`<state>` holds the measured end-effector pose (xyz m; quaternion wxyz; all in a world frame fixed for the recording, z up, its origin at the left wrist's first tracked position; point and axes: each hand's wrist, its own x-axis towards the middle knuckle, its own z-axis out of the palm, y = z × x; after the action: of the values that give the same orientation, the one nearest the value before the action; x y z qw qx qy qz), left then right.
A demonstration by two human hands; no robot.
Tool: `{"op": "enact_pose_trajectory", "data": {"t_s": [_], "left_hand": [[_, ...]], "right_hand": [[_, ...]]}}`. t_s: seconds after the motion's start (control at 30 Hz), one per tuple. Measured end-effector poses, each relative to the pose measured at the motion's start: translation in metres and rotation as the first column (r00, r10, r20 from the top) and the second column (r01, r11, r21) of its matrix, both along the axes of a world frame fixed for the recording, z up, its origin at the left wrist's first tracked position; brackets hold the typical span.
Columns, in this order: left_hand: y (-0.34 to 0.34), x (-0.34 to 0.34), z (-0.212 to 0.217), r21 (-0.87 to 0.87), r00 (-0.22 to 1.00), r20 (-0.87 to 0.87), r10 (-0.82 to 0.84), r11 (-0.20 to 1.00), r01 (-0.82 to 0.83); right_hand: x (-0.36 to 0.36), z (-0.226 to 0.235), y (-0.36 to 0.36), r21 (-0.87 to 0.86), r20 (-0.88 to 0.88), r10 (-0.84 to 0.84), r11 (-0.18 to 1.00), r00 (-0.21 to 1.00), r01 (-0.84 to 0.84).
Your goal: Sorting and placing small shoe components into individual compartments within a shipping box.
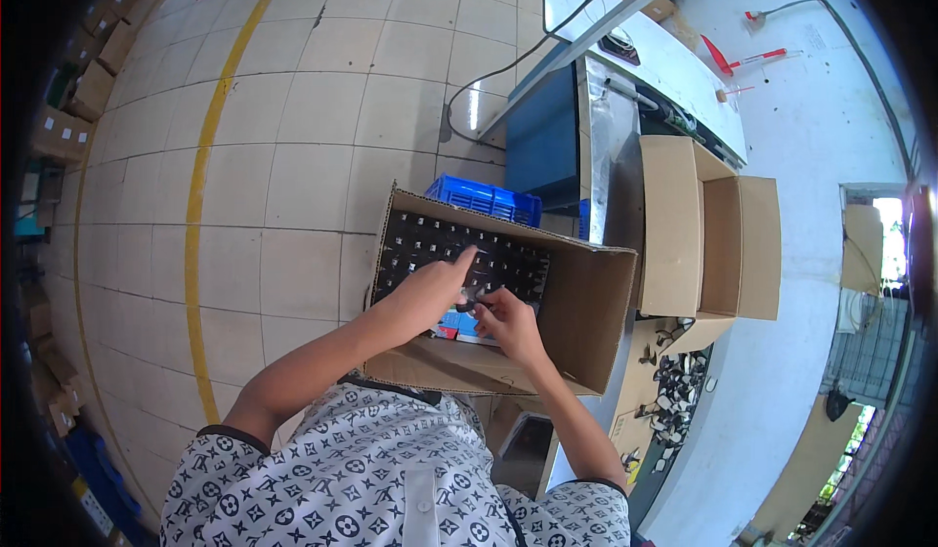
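An open cardboard box [586, 327] stands in front of me. Inside it are rows of small dark pieces with shiny metal tips [418, 239]. My left hand [435, 293] reaches over these rows with its index finger stretched out; its other fingers are partly hidden. Close beside it, my right hand [510, 324] pinches a small dark piece [469, 303] between thumb and fingers; its exact kind is too small to tell. Below the hands, a blue and red printed packet or carton [456, 326] shows at the box's near side.
A blue plastic crate [486, 198] sits behind the box. To the right, another open cardboard box [674, 225] stands on a workbench, with a pile of small black and white parts [681, 391] nearer me. A yellow line [200, 215] crosses the tiled floor at left.
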<state>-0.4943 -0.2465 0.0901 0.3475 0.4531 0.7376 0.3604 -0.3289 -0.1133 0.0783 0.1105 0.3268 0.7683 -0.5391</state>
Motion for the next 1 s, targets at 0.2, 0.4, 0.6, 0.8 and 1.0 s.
{"op": "enact_pose_trajectory", "data": {"t_s": [0.2,0.4,0.6,0.8,1.0], "left_hand": [[-0.029,-0.023,0.037,0.123,0.998,0.026,0.049,0.991,-0.051],[-0.096,-0.034,0.071,0.112,0.933,0.291,0.210,0.961,-0.251],[-0.108,-0.023,0.053,0.111,0.896,0.316,0.313,0.925,-0.363],[-0.097,-0.007,0.061,0.069,0.934,0.235,0.270,0.954,-0.293],[-0.091,-0.001,0.058,0.119,0.976,0.143,0.162,0.977,-0.179]], "right_hand": [[0.042,-0.135,0.018,-0.343,0.439,-0.013,0.922,0.898,0.180],[0.037,-0.165,0.023,-0.096,0.534,-0.168,0.961,0.828,0.258],[0.038,-0.198,0.033,-0.133,0.232,-0.162,0.971,0.959,0.197],[0.037,-0.203,0.019,0.055,0.312,-0.218,0.976,0.925,0.211],[0.048,-0.238,0.009,-0.056,0.217,-0.445,0.883,0.869,0.466]]}}
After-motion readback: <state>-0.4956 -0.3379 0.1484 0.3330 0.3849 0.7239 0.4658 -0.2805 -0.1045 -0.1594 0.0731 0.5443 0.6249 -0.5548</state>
